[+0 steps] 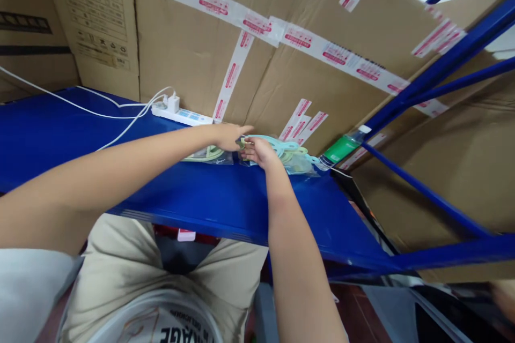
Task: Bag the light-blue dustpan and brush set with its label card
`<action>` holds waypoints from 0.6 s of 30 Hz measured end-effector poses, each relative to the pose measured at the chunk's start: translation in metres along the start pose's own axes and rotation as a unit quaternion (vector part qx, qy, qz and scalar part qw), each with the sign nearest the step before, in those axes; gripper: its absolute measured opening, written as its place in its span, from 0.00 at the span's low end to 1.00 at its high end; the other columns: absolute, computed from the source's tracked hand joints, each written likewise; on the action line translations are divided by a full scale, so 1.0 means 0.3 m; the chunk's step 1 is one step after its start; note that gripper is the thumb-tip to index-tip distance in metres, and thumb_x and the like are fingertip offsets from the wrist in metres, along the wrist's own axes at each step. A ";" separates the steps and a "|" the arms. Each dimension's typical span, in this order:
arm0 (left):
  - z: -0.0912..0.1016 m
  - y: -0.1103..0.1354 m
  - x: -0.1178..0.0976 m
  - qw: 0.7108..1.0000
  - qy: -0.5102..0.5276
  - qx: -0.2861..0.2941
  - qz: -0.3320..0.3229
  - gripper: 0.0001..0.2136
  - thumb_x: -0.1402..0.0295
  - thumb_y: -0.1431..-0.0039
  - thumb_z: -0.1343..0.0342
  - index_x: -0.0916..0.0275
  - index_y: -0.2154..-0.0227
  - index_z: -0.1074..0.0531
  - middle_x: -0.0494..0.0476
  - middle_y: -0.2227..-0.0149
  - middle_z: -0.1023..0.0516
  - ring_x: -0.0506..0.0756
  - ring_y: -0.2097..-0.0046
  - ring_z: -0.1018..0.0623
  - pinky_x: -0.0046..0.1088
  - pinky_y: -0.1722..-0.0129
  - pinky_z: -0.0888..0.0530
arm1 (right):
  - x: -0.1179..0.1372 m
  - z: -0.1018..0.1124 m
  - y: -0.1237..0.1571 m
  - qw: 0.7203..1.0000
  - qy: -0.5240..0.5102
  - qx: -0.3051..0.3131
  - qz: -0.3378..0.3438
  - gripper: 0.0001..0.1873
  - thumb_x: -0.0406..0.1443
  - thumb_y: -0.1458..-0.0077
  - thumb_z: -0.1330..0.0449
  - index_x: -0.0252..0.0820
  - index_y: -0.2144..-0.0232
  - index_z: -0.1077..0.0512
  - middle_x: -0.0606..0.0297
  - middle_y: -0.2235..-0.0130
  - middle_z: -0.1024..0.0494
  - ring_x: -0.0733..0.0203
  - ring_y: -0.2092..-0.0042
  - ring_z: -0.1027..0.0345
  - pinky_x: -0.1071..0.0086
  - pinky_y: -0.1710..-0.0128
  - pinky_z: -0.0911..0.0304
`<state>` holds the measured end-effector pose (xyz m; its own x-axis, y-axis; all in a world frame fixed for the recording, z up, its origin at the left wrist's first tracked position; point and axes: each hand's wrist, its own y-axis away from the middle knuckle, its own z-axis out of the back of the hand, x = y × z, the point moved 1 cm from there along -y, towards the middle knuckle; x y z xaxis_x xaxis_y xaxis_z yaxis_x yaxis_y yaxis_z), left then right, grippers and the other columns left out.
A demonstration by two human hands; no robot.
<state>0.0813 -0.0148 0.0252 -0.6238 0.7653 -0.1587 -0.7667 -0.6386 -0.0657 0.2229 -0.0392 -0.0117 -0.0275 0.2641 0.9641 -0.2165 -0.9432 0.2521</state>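
My left hand (228,137) is above the blue shelf, its index finger stretched out to the right and its other fingers mostly hidden. Facing it is my right hand (260,152), its fingers curled inward. Where they meet, a small greenish piece shows at the fingertips, too small to name. Just right of my right hand lie pale blue plastic pieces with looped ends (287,146), with pale green ones among them and clear bagging around them. Beneath my left hand, another clear bag holds a pale green curved piece (207,154).
A white power strip (183,116) with a plugged-in charger (173,103) and cables sits at the back of the blue shelf (193,187). A green-labelled bottle (344,147) leans near the blue frame (434,75). Taped cardboard (193,53) stands behind.
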 end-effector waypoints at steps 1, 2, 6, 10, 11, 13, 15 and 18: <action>0.028 0.016 0.032 1.000 0.015 -0.017 0.012 0.43 0.63 0.43 0.47 0.63 0.27 0.58 0.69 0.32 0.33 0.62 0.35 0.29 0.35 0.40 0.32 | -0.003 -0.006 -0.001 1.000 0.016 0.005 0.003 0.09 0.27 0.38 0.49 0.43 0.69 0.33 0.69 0.78 0.27 0.64 0.78 0.29 0.71 0.73 0.27; 0.058 0.034 0.064 0.999 0.028 -0.036 0.027 0.42 0.61 0.42 0.48 0.61 0.27 0.58 0.66 0.32 0.32 0.60 0.35 0.29 0.33 0.40 0.33 | -0.006 -0.014 0.000 0.999 0.033 0.010 0.008 0.09 0.27 0.38 0.47 0.43 0.69 0.33 0.69 0.78 0.27 0.64 0.78 0.29 0.71 0.74 0.28; 0.117 0.133 0.191 0.985 0.055 -0.098 0.133 0.30 0.61 0.41 0.49 0.61 0.35 0.38 0.60 0.40 0.23 0.59 0.41 0.23 0.32 0.43 0.30 | -0.023 -0.057 0.014 0.990 0.128 0.037 0.035 0.12 0.27 0.39 0.43 0.42 0.74 0.35 0.70 0.81 0.28 0.67 0.80 0.31 0.78 0.81 0.34; 0.034 0.236 0.302 0.949 0.078 -0.171 0.254 0.24 0.66 0.40 0.51 0.68 0.42 0.30 0.67 0.46 0.19 0.60 0.46 0.20 0.30 0.48 0.27 | -0.037 -0.083 0.022 0.980 0.190 0.023 0.051 0.14 0.24 0.42 0.41 0.41 0.77 0.34 0.71 0.82 0.29 0.70 0.83 0.34 0.81 0.85 0.39; 0.003 0.253 0.323 0.945 0.071 -0.164 0.274 0.23 0.65 0.40 0.49 0.68 0.44 0.29 0.68 0.48 0.19 0.61 0.48 0.19 0.30 0.50 0.27 | -0.038 -0.085 0.021 0.982 0.181 0.013 0.050 0.13 0.24 0.42 0.41 0.41 0.76 0.34 0.71 0.83 0.29 0.69 0.83 0.34 0.80 0.85 0.39; -0.046 0.272 0.356 0.945 0.060 -0.140 0.289 0.22 0.63 0.41 0.46 0.67 0.46 0.27 0.67 0.50 0.18 0.62 0.48 0.19 0.30 0.50 0.27 | -0.034 -0.084 0.017 0.988 0.141 -0.009 0.058 0.12 0.25 0.41 0.43 0.41 0.74 0.33 0.72 0.83 0.29 0.68 0.82 0.32 0.79 0.83 0.36; -0.072 0.275 0.376 0.944 0.062 -0.138 0.293 0.21 0.63 0.41 0.46 0.65 0.46 0.27 0.65 0.49 0.18 0.61 0.48 0.19 0.30 0.51 0.27 | -0.023 -0.079 0.014 0.991 0.090 -0.034 0.089 0.11 0.26 0.39 0.46 0.41 0.73 0.32 0.72 0.82 0.29 0.68 0.81 0.31 0.79 0.81 0.34; -0.083 0.261 0.380 0.940 0.095 -0.144 0.293 0.22 0.62 0.39 0.47 0.64 0.43 0.29 0.65 0.46 0.19 0.61 0.47 0.20 0.30 0.50 0.27 | -0.002 -0.062 0.012 0.985 0.034 -0.084 0.147 0.12 0.26 0.39 0.48 0.42 0.73 0.31 0.73 0.81 0.29 0.68 0.80 0.31 0.77 0.80 0.33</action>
<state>-0.0459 0.0203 -0.0226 -0.8674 0.2641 -0.4219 -0.2096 -0.9626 -0.1715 0.2039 -0.0389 -0.0130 -0.1771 0.0020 0.9842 -0.3483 -0.9354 -0.0607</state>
